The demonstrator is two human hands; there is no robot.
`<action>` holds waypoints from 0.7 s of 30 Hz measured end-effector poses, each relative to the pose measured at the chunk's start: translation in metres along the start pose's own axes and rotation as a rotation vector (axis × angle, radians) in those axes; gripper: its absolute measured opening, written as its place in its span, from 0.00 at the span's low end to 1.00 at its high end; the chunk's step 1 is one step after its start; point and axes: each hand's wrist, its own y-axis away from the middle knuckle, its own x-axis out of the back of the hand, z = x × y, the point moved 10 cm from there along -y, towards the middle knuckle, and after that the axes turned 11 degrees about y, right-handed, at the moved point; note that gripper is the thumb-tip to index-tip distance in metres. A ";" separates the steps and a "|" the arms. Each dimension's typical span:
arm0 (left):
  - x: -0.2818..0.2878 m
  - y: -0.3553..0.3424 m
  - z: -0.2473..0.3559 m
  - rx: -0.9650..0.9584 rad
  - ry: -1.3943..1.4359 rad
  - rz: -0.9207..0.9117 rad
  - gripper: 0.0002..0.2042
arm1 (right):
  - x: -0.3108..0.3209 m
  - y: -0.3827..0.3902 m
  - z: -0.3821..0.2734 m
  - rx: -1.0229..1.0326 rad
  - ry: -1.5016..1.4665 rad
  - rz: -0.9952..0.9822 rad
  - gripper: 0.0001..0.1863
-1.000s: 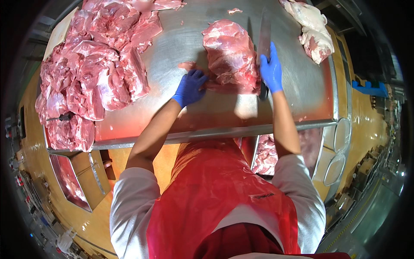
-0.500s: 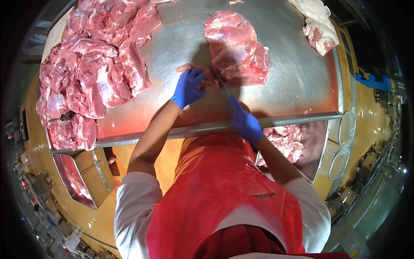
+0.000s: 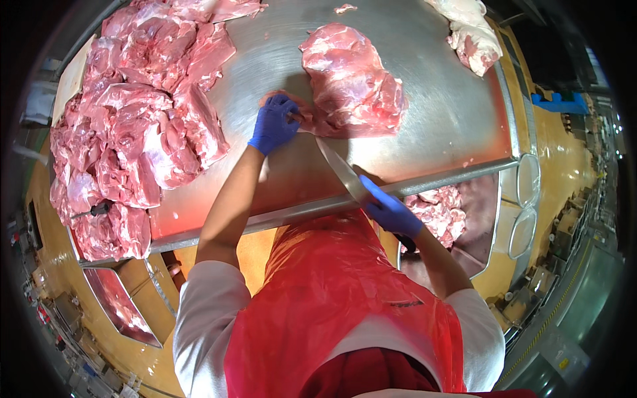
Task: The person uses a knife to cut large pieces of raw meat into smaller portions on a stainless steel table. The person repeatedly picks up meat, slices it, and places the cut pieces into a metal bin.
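A large slab of raw pink meat [image 3: 352, 83] lies on the steel table [image 3: 279, 60], just beyond my hands. Blue-gloved, my left hand [image 3: 274, 124] is closed on a thin meat flap [image 3: 303, 114] at the slab's near left edge. My right hand [image 3: 393, 211], gloved in blue too, grips a knife by its handle near the table's front rim. The bright knife blade [image 3: 344, 171] points away from me and to the left, its tip close to the flap. Whether the tip touches the meat I cannot tell.
A big heap of meat pieces [image 3: 146, 99] covers the table's left side, with a black-handled tool [image 3: 99, 209] on it. Pale, fatty meat [image 3: 470, 40] lies far right. Below the front edge stand a tub of trimmings [image 3: 438, 213] on the right and another tub [image 3: 119, 308] on the left.
The knife has come back toward me, from beside the slab to the table's front edge, showing its flat side. My left hand stays on the flap. The whole view has shifted slightly.
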 end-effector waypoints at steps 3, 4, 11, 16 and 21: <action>-0.002 0.007 0.007 -0.036 0.002 -0.063 0.07 | 0.024 0.010 -0.017 -0.231 0.005 -0.090 0.37; -0.004 0.016 0.012 -0.047 0.002 -0.063 0.07 | 0.032 0.008 -0.025 -0.276 0.049 -0.091 0.38; -0.002 0.040 0.017 -0.063 -0.027 -0.057 0.08 | -0.017 -0.078 -0.034 -0.073 0.169 0.167 0.37; 0.001 0.045 0.019 -0.068 -0.034 0.030 0.09 | -0.053 -0.076 -0.002 -0.202 0.185 0.090 0.37; 0.014 0.014 0.003 -0.038 -0.123 0.074 0.08 | -0.037 -0.093 -0.017 -0.072 0.258 0.187 0.37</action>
